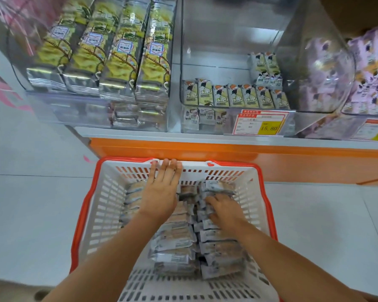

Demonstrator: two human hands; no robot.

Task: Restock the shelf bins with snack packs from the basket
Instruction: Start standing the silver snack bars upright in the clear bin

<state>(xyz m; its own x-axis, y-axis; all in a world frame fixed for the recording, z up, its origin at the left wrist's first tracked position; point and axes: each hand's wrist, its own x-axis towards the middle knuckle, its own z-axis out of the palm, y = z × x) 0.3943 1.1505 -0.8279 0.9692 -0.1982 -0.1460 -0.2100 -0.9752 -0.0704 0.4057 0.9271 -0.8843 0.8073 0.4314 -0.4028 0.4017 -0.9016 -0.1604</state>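
Restocking looks barely begun: your left hand [162, 192] lies flat, fingers straight on the far rim of the basket [122, 159]; your right hand [225, 211] digs among the snack packs [175, 240] under it, grip unclear. Ahead of both hands, the middle shelf bin [227, 40] is mostly bare

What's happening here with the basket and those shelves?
A person is restocking shelf bins from a basket of packs. The left hand lies flat against the basket's far rim, while the right hand curls its fingers round packs inside. Nothing is lifted yet; the middle bin is mostly empty.
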